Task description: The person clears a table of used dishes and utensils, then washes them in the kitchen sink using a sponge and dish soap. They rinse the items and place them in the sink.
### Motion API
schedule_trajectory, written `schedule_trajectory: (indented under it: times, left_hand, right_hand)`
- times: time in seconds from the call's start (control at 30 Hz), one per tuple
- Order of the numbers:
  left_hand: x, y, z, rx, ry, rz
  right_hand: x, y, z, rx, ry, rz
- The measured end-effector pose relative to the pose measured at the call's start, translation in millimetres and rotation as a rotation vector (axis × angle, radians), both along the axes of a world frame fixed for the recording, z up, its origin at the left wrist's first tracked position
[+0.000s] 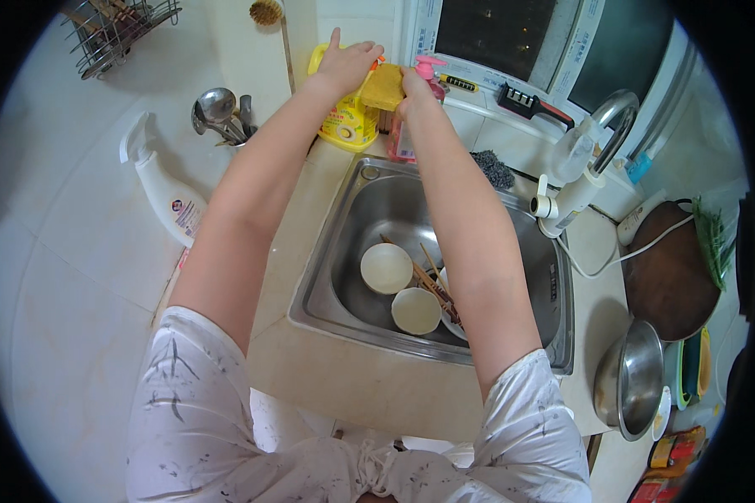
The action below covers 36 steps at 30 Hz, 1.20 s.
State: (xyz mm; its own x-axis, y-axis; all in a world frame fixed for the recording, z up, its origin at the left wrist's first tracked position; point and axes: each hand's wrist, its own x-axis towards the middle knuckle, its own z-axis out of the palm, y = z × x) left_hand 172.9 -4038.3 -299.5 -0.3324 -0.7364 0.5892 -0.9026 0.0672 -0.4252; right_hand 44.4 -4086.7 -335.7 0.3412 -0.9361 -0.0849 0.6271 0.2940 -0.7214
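My left hand is over the top of a yellow jug of dish soap, fingers extended and thumb apart, touching or just above its top. An orange spout pokes out beside the fingertips. In my right hand is a yellow sponge, held next to that spout. Behind my right wrist stands a pink pump bottle, partly covered. Below my arms, the steel sink contains two pale bowls, several chopsticks and a white dish, mostly hidden by my right forearm.
A white faucet rises at the sink's right rear, near a grey scouring pad. A knife sharpener lies on the windowsill. Left are a spray bottle and ladles; right, a steel basin and a brown board.
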Motion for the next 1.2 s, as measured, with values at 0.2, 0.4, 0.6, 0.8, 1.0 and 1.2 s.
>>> schedule_trajectory:
  times: [0.2, 0.4, 0.6, 0.8, 1.0, 1.2]
  left_hand:
    - [-1, 1, 5, 0.039, 0.126, -0.045]
    - [-8, 7, 12, 0.071, 0.161, -0.067]
    - [10, 9, -10, -0.092, 0.1, -0.141]
    - [2, 5, 1, 0.135, 0.202, -0.082]
    - [8, 18, 15, 0.029, 0.504, -0.198]
    - [-38, 77, -23, -0.074, 0.733, -0.65]
  right_hand:
    - [-9, 20, 14, -0.028, -0.008, 0.056]
    - [-6, 23, 28, -0.007, 0.009, -0.059]
    - [2, 22, 28, -0.046, 0.03, -0.037]
    - [-32, 44, 16, -0.029, -0.02, 0.101]
    - [-127, 96, -40, -0.045, -0.187, 0.363]
    - [-228, 138, -83, 0.039, 0.021, 0.143]
